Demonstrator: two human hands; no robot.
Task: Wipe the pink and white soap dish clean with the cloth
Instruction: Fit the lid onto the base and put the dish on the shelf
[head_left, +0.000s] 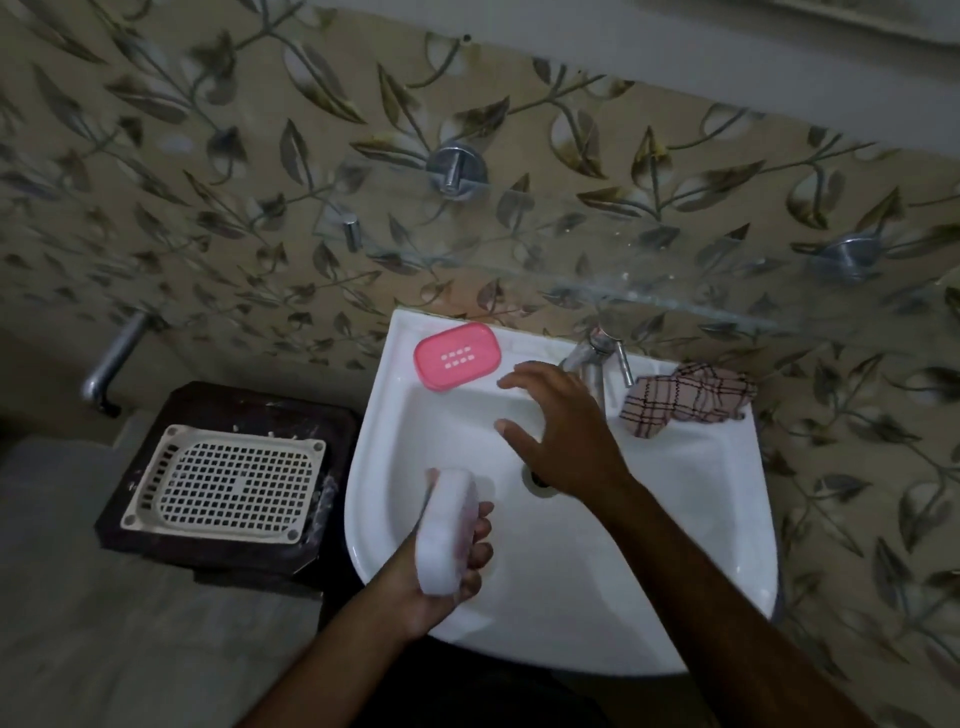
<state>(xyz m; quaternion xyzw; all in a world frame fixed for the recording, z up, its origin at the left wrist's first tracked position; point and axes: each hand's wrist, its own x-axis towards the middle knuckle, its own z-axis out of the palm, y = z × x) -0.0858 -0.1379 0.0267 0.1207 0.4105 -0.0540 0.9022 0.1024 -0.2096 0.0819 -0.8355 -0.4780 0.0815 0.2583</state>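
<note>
A: Over the white sink (727, 519), what?
B: Two bare hands. Left hand (457, 545) low down, above the near left part of the sink bowl, fingers curled round the white half of the soap dish (448, 530). Held up on its edge, long side pointing away.

A: And the right hand (558, 426)?
B: Out over the middle of the sink bowl, above the drain hole (537, 478). Fingers spread wide and straight, holding nothing, touching nothing.

A: Where is the pink half of the soap dish (457, 356)?
B: Lying flat on the far left corner of the sink rim, little white slots in its middle. Just beyond the right hand's fingertips, not touching them.

A: And the cloth (688, 397)?
B: Bunched up on the far right corner of the sink rim, pink with dark check lines. Just right of the tap (597, 358), no hand on it.

A: The tap?
B: Shiny metal, at the back middle of the sink rim, partly hidden behind the right hand.

A: Left of the sink?
B: A cream plastic basket (223, 483) full of holes, sitting on a dark stand (322, 519). Further back on that side, a metal pipe (111, 364) sticking out of the wall.

A: Behind the sink?
B: A leafy tiled wall (208, 156), and a glass shelf (649, 291) on round metal holders above the sink
</note>
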